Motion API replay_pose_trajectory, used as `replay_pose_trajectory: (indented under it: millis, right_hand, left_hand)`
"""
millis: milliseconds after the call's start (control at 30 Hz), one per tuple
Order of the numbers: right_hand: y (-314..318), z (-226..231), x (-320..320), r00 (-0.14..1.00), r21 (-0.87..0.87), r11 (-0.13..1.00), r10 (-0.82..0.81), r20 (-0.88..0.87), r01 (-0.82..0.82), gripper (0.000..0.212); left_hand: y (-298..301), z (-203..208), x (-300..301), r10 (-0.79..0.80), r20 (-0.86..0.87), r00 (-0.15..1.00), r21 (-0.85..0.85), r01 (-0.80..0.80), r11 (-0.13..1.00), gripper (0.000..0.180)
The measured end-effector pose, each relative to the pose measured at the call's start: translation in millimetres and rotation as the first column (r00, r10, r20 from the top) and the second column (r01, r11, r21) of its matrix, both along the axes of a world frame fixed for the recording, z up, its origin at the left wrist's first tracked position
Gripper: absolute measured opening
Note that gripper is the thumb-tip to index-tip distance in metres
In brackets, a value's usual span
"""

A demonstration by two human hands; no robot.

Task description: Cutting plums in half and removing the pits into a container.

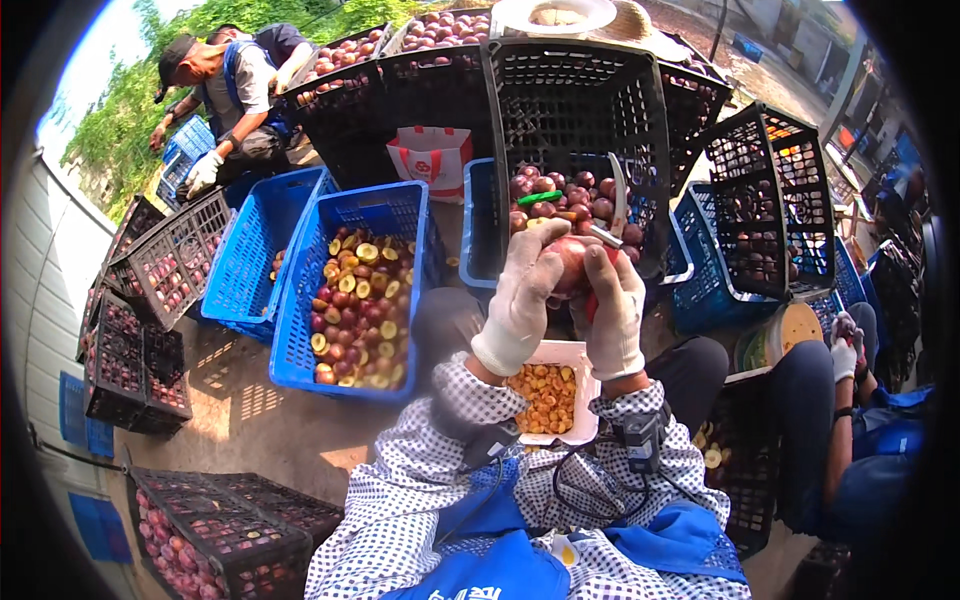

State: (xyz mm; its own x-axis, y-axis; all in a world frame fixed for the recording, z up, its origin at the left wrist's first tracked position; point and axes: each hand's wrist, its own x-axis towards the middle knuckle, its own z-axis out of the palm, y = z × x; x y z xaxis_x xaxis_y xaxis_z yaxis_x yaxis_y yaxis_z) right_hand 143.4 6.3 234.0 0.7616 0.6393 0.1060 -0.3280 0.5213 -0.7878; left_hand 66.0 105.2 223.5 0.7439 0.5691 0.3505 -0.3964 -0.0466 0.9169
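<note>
My left hand [518, 305], in a white glove with a soiled thumb and fingertips, is closed round a purple passion fruit [571, 266]. My right hand [615, 312], gloved too, presses against the fruit's other side. Red parts of a handled tool [589, 304] show between its fingers; its shape is mostly hidden. Below my hands sits a pale tub [562, 352] with yellow-orange pulp [542, 398]. Beyond them a tipped black crate [575, 90] spills whole passion fruits [590, 195], with a green-handled tool [540, 198] and a curved pale blade [619, 190] among them.
At left, a blue crate [283, 330] holds cut fruit halves [360, 290], beside another blue crate [240, 285]. Black crates of fruit [215, 545] stand around. A red-and-white bag [432, 160] is behind. A co-worker [240, 90] crouches at back left; another co-worker's gloved hand [845, 345] is at right.
</note>
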Motion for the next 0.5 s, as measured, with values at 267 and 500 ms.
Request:
replay_pose_trajectory:
  millis: [267, 500]
  right_hand:
    - [-1, -2, 6, 0.971, -0.226, 0.956, -0.142, 0.193, 0.185, 0.030]
    - [3, -24, 8, 0.979, -0.298, 0.943, -0.094, 0.180, 0.146, 0.035]
  left_hand:
    - [-11, -16, 12, 0.138, 0.069, 0.988, 0.089, -0.144, 0.986, 0.044]
    - [-20, -28, 5, 0.209, 0.023, 0.978, 0.090, -0.210, 0.973, 0.047]
